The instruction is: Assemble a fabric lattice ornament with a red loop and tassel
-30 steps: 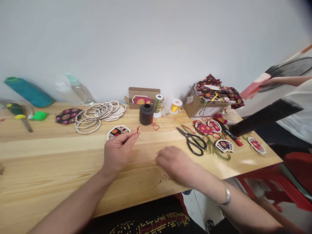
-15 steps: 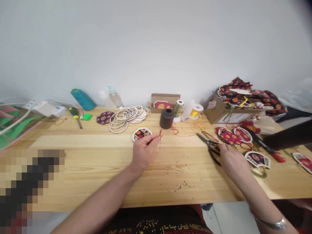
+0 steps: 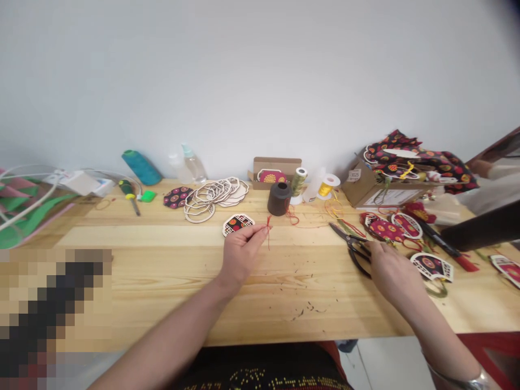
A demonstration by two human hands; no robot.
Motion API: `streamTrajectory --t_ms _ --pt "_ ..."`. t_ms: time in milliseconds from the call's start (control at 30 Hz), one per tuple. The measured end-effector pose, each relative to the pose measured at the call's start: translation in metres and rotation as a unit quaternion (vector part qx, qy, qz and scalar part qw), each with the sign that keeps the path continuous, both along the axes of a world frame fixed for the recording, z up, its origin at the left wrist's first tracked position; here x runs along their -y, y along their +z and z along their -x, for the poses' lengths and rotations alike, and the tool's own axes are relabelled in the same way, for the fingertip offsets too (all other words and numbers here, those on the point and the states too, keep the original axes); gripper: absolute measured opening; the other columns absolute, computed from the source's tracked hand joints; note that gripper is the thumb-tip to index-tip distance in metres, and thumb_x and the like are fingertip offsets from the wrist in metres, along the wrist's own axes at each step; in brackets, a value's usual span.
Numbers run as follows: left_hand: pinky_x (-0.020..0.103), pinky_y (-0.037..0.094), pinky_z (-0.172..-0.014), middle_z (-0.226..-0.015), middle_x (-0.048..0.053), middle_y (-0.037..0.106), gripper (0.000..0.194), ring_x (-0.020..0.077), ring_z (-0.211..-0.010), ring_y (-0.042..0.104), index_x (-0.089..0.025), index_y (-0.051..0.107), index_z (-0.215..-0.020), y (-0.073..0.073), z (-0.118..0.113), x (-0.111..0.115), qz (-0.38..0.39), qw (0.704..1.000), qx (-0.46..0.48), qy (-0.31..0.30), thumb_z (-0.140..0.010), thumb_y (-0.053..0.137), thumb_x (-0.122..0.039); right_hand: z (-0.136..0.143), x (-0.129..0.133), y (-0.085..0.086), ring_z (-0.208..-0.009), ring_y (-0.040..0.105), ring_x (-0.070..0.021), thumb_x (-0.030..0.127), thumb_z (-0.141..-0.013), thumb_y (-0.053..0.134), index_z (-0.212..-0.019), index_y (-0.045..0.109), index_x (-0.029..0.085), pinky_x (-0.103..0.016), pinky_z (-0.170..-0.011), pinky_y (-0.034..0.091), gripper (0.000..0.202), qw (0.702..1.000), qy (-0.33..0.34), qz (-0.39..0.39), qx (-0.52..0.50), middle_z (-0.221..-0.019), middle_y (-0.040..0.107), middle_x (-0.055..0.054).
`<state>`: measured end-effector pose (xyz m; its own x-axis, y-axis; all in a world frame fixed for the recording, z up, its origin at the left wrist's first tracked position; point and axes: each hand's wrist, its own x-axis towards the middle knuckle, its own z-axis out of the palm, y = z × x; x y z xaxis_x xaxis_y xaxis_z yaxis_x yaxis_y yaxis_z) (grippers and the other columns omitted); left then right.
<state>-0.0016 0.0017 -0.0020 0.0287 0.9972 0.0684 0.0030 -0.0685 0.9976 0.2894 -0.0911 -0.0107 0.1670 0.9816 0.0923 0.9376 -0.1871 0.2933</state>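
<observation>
Between the thumb and finger of my left hand (image 3: pixel 242 252) is pinched a thin red thread (image 3: pixel 268 234), its ends hanging from the fingertips. Just behind that hand lies a patterned ornament with a white frame (image 3: pixel 238 222). My right hand (image 3: pixel 392 271) rests at the handles of black scissors (image 3: pixel 353 244), which lie on the table with blades pointing left. Its fingers are bent together over the handle; their tips are partly hidden. Dark thread scraps (image 3: pixel 309 309) are scattered on the wood between the hands.
Behind the hands stand a black cone spool (image 3: pixel 278 199), a yellow thread spool (image 3: pixel 328 185) and a small cardboard box (image 3: pixel 276 162). White frames (image 3: pixel 203 197) lie left of them. Finished ornaments (image 3: pixel 384 227) and a larger box with cloth (image 3: pixel 374 184) are at right.
The view has shifted slightly, moving everything a little right. Both hands keep nearly the same pose. At the far right edge, a person's arm has come into view.
</observation>
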Motion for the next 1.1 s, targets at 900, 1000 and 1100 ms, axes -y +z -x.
streamTrajectory --t_ms 900,1000,1100 --pt "0.019 0.011 -0.041 -0.049 -0.009 0.032 0.028 0.0012 -0.042 0.023 -0.010 0.071 -0.076 0.009 -0.001 -0.003 0.180 0.960 0.206 -0.059 -0.060 0.078 -0.031 0.005 0.003 0.000 -0.090 0.065 -0.0301 0.005 -0.085 0.042 -0.100 0.057 0.009 -0.036 -0.070 0.049 0.021 1.000 0.003 0.025 0.012 -0.089 0.067 -0.015" --pt "0.019 0.011 -0.041 -0.049 -0.009 0.029 0.028 0.0014 -0.041 0.021 -0.010 0.071 -0.077 0.008 0.000 -0.004 0.190 0.956 0.211 -0.074 -0.061 0.077 -0.033 0.002 0.002 0.001 -0.087 0.066 -0.0275 0.000 -0.082 0.042 -0.098 0.058 0.007 -0.034 -0.074 0.049 0.023 1.000 0.012 0.028 -0.005 -0.086 0.066 -0.015" --pt "0.019 0.010 -0.041 -0.049 -0.010 0.028 0.029 0.0012 -0.041 0.020 -0.010 0.071 -0.078 0.008 0.000 -0.005 0.201 0.952 0.216 -0.079 -0.062 0.077 -0.033 -0.002 0.003 0.003 -0.083 0.066 -0.0246 -0.003 -0.079 0.042 -0.094 0.059 0.006 -0.030 -0.074 0.048 0.024 1.000 0.009 0.018 -0.015 -0.085 0.065 -0.016"
